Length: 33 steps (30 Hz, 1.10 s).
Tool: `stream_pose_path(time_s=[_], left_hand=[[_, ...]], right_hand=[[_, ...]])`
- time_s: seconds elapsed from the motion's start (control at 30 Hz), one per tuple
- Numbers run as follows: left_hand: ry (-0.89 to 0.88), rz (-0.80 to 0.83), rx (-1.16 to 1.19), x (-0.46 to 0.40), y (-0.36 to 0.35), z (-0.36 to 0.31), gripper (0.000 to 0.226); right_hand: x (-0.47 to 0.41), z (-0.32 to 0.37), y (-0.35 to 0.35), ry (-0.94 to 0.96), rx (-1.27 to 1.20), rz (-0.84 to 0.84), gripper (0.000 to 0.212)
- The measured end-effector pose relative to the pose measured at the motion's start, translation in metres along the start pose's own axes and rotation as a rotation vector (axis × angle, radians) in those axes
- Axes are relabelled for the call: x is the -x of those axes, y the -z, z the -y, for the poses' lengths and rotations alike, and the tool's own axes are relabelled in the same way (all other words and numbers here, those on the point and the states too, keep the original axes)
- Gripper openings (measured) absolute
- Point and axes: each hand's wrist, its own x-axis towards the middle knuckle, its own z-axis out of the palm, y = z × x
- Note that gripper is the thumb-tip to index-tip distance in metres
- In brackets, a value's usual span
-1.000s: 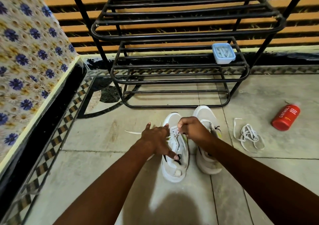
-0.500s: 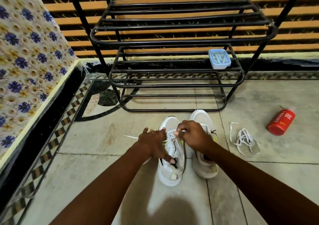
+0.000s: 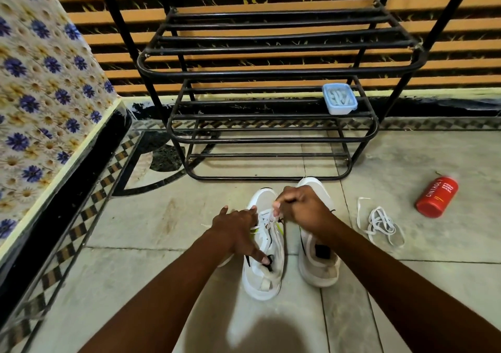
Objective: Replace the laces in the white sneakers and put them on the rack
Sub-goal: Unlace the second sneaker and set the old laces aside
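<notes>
Item: left sneaker (image 3: 264, 247), standing on floor before rack (image 3: 271, 125), being laced. Right hand (image 3: 303, 210) is pinching lace (image 3: 267, 217) above eyelets; left hand (image 3: 235, 228) is pressing the shoe, fingers extended (advisable: keep lace flat, tension even).

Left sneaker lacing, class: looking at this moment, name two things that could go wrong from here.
1. The right hand pinches the lace and pulls while the left hand only presses the left sneaker; the shoe might slide or the lace could go in uneven.
2. The loose lace lies beside the right sneaker; it may snag when the shoes are lifted to the rack.
</notes>
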Motion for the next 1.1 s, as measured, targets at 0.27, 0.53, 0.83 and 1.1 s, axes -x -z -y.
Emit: stream_pose_path(time_s=[0.27,0.53,0.83,1.1], left_hand=[[0.001,0.012,0.018,0.001,-0.002,0.0,0.139],[0.013,0.03,0.013,0.003,-0.001,-0.001,0.142],[0.004,0.053,-0.039,0.016,0.014,-0.009,0.134],[0.027,0.049,-0.022,0.02,0.016,-0.013,0.139]], right_hand=[[0.003,0.004,-0.003,-0.047,0.102,0.102,0.032],[0.002,-0.005,-0.012,0.152,1.1,0.393,0.025],[0.009,0.003,0.006,0.405,0.878,-0.044,0.012],[0.02,0.03,0.025,0.059,-0.323,-0.056,0.02]])
